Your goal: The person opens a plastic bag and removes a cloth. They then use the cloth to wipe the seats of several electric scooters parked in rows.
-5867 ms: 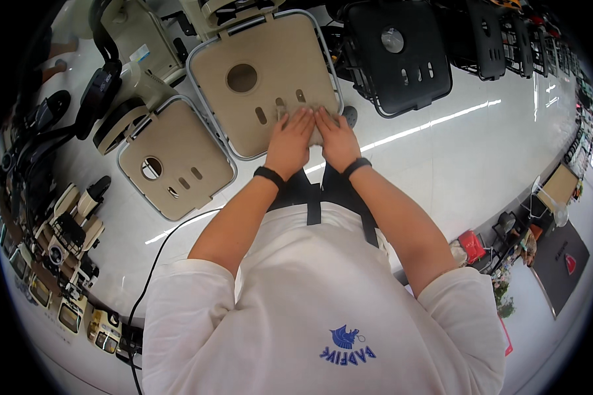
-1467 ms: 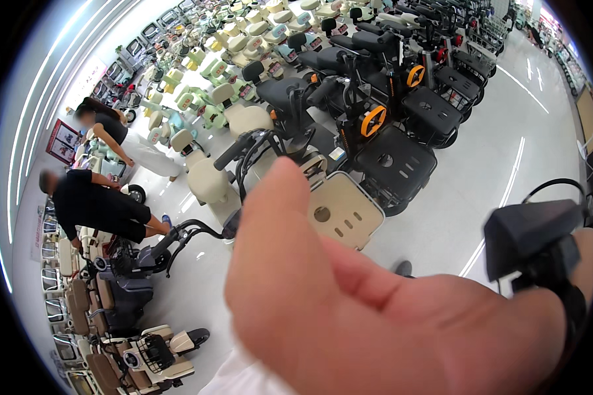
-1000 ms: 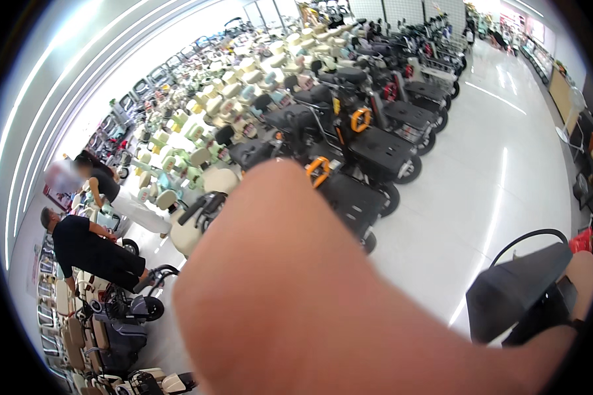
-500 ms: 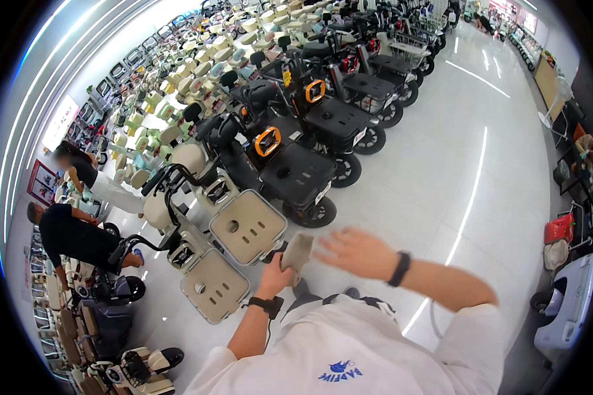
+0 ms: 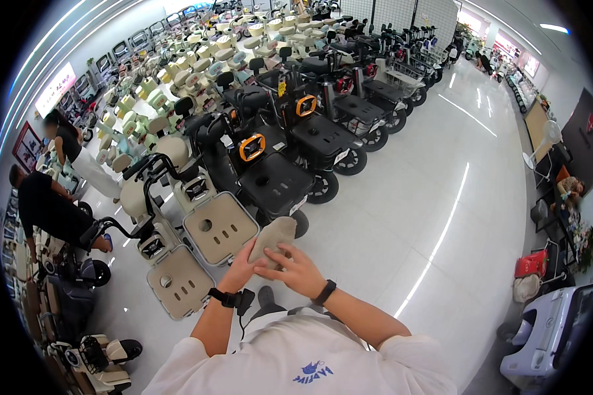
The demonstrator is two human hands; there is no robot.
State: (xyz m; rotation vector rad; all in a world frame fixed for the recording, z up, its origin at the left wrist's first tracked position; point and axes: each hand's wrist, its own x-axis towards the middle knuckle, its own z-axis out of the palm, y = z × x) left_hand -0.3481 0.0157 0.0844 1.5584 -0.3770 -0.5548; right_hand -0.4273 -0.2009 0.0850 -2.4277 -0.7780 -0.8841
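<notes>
In front of my body I hold a folded grey-beige cloth, its far end sticking up past my fingers. My left hand grips its left lower side. Over the lower right part of it, the bent fingers of my right hand press against the cloth. Just beyond and left of my hands stand two beige electric scooters with flat slotted front racks; the nearer rack lies left of my left wrist, and the farther rack is close to the cloth.
Black scooters with an orange-ringed headlight line up beyond. Two people, one in black, stand at the left near more scooters. On the right are a red bag, a lilac vehicle and a white fan. The tiled floor is shiny.
My right hand has come in from the right and now rests on the cloth beside my left. The view has turned, so the scooters sit further left in it.
</notes>
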